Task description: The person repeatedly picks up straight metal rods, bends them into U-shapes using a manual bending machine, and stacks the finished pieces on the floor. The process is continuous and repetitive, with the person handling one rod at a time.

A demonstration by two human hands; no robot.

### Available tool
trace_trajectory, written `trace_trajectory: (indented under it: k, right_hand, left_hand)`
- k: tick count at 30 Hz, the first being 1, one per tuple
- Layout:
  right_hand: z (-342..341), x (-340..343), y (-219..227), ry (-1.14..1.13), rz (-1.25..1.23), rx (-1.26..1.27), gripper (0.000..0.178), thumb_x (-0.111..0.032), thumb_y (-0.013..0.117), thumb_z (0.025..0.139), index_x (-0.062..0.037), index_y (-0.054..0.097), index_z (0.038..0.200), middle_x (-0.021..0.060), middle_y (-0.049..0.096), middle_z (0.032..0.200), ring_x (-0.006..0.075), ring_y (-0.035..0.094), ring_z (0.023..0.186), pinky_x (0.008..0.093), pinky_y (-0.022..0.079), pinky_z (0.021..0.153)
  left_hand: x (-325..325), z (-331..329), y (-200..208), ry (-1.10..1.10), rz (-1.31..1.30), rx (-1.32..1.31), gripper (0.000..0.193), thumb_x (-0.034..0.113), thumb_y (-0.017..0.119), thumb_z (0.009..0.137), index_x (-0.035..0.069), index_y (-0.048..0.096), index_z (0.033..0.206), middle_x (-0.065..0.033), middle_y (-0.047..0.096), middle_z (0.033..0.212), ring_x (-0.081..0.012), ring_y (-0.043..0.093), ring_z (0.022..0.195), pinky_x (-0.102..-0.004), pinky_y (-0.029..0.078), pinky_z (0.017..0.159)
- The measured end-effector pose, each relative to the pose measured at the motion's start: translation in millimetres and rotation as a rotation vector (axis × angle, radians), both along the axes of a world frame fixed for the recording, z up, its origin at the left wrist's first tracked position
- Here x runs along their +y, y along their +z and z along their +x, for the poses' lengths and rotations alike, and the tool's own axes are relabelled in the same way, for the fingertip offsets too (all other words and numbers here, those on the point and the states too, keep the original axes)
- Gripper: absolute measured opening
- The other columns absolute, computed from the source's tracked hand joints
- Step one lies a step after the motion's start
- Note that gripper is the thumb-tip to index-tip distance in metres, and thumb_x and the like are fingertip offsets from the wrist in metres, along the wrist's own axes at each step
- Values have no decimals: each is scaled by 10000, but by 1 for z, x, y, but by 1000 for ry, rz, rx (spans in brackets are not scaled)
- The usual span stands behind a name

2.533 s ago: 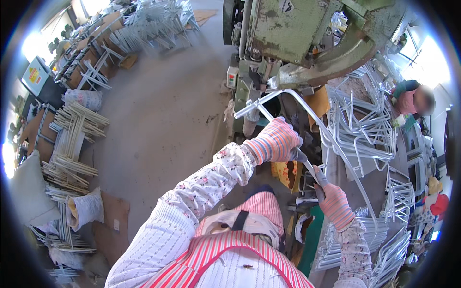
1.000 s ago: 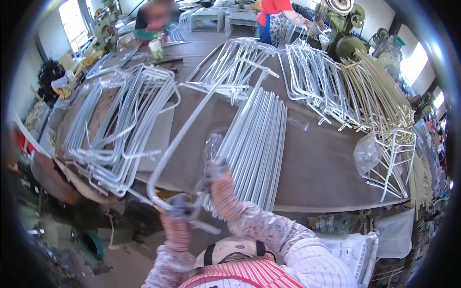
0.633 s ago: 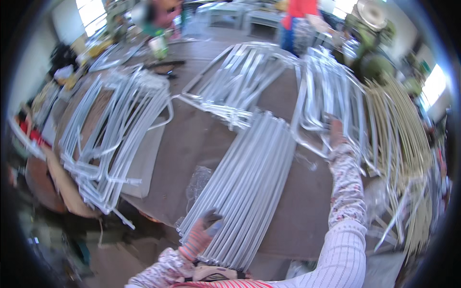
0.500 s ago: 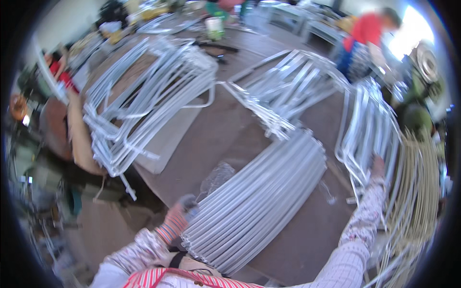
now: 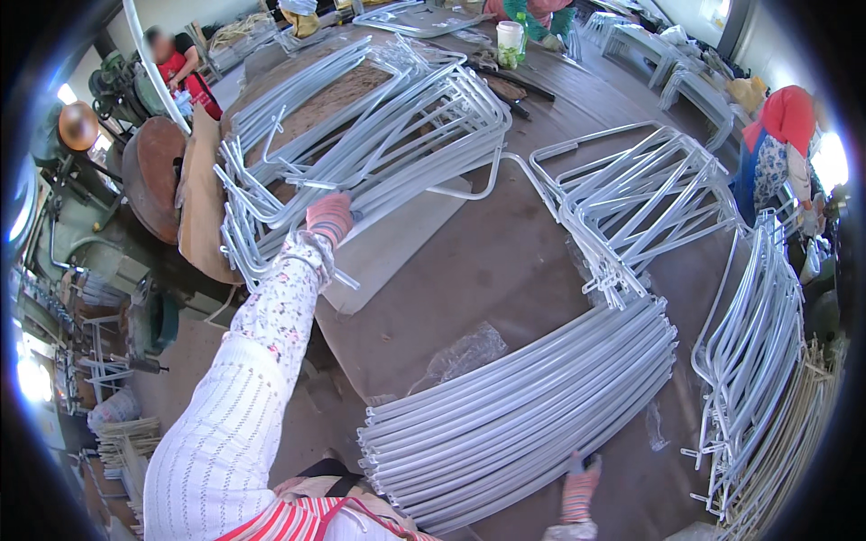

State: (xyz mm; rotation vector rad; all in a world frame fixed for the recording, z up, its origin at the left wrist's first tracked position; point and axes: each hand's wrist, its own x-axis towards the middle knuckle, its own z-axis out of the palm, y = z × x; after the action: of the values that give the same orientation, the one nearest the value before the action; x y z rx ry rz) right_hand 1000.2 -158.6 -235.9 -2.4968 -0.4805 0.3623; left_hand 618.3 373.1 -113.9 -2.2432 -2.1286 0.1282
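My left hand, in a pink and grey striped glove, reaches out to the far-left pile of bent metal tube frames. Its fingers are closed around a tube at the near edge of that pile. Lower right, my right hand wears a similar glove. It is beside the near edge of a wide stack of gently curved metal tubes, fingers apart and nothing visible in them. The stack's tubes lie side by side in front of me.
More bent frames lie at the centre right and far right, beside thin tan rods. Clear plastic film touches the stack. A white-green cup stands at the back. Co-workers are at the right, back and left; machinery stands left.
The view has turned right-to-left. My left hand has gone from the curved tube stack to the left pile of frames. My right hand has left the right-hand frames and come beside the stack.
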Motion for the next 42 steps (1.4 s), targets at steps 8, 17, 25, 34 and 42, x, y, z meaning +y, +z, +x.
trace_trajectory:
  k: [8,17,25,34,42]
  right_hand:
    - [19,2,-25,-322,214,547,424,-272,740,808,63,598,1024,127,650,864,216,602,747,362,499,675]
    - [-47,-10,89,-340,747,228,283,-353,561,938,-104,509,813,-19,412,569,92,399,399,285,333,334]
    - [-205,-3,268,51,1319,597,173,-285,562,945,-124,561,880,-77,268,559,28,226,406,222,188,353]
    - [-441,104,262,242,1419,1134,289,-418,651,864,-160,650,995,-87,309,569,48,239,431,234,198,405]
    - [-590,160,207,617,1092,1971,527,-587,491,888,-152,609,1161,-49,379,610,46,224,376,209,173,339]
  left_hand:
    - [-19,3,40,-250,17,-223,357,373,591,850,82,601,1056,-185,639,1053,-356,613,987,-442,500,804]
    - [-13,-38,200,-462,584,-1155,295,321,597,907,31,565,951,-114,617,730,-221,597,624,-341,479,600]
    - [-205,-177,311,-709,143,-2068,243,287,573,933,70,614,1034,-46,611,782,-149,561,623,-267,442,571]
    - [-445,-458,160,-423,388,-1218,162,84,531,910,-44,613,965,-86,645,820,-124,566,661,-265,449,587]
    - [-655,-568,100,518,138,-1050,221,204,559,910,25,654,822,6,569,597,-53,422,564,-254,357,509]
